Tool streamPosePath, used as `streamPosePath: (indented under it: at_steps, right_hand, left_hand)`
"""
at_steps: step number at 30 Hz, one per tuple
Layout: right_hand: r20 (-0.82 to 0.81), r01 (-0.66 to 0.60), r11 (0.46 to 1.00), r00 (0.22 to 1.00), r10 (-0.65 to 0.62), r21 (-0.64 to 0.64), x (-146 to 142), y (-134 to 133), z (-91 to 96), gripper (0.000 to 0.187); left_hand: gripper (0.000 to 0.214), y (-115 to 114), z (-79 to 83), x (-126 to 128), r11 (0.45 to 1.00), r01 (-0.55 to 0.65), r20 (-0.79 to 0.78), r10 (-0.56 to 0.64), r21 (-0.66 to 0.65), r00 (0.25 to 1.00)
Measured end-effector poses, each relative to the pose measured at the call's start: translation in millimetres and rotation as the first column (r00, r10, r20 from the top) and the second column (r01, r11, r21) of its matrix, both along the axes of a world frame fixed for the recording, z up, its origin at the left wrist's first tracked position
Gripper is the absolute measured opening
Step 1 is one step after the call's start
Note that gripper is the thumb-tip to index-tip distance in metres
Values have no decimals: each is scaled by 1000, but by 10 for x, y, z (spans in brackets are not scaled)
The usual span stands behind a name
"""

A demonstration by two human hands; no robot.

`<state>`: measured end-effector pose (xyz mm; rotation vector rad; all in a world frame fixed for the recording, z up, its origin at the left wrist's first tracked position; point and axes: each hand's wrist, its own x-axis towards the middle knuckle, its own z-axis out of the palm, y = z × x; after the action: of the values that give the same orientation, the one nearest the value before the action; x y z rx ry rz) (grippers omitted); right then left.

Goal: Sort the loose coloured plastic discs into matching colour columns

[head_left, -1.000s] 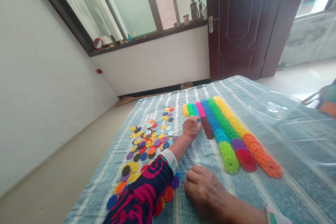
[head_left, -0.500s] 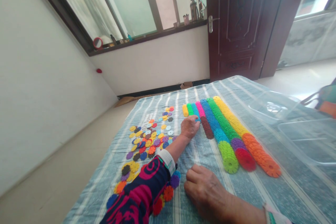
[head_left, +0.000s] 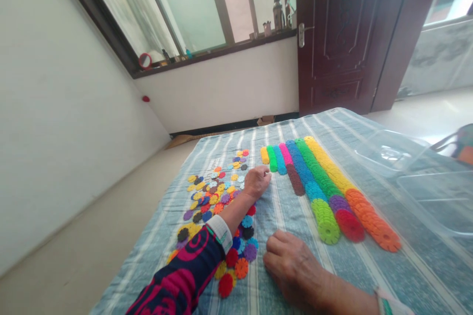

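Observation:
My left hand (head_left: 257, 180) is stretched far out over the striped cloth, fingers curled, at the right edge of a scatter of loose coloured flower-shaped discs (head_left: 213, 196). Whether it holds a disc I cannot make out. To its right lie long rows of stacked discs (head_left: 320, 182), sorted by colour: yellow, green, light blue, pink and brown, blue, green, yellow and orange. My right hand (head_left: 291, 266) rests on the cloth near me, fingers curled under, with nothing visible in it.
The table wears a blue-green striped cloth (head_left: 281, 216). Clear plastic containers (head_left: 424, 177) stand at the right. More loose discs (head_left: 236, 261) lie under my left forearm. A dark wooden door (head_left: 343, 34) and a window sill with bottles are beyond.
My left hand has drawn back leftwards from the short light-blue row towards the loose discs. The right hand has stayed in place.

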<state>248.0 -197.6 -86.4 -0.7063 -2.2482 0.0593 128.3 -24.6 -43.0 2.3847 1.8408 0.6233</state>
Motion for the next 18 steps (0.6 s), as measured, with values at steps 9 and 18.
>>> streamPosePath:
  at_steps: [9, 18]
  right_hand:
    - [-136, -50, 999, 990, 48, -17, 10, -33, 12, 24]
    - [-163, -65, 998, 985, 60, -21, 17, -47, 9, 24]
  left_hand:
    - [23, -82, 53, -389, 999, -45, -111, 43, -15, 993]
    - [24, 56, 468, -1692, 888, -456, -235, 433, -52, 870]
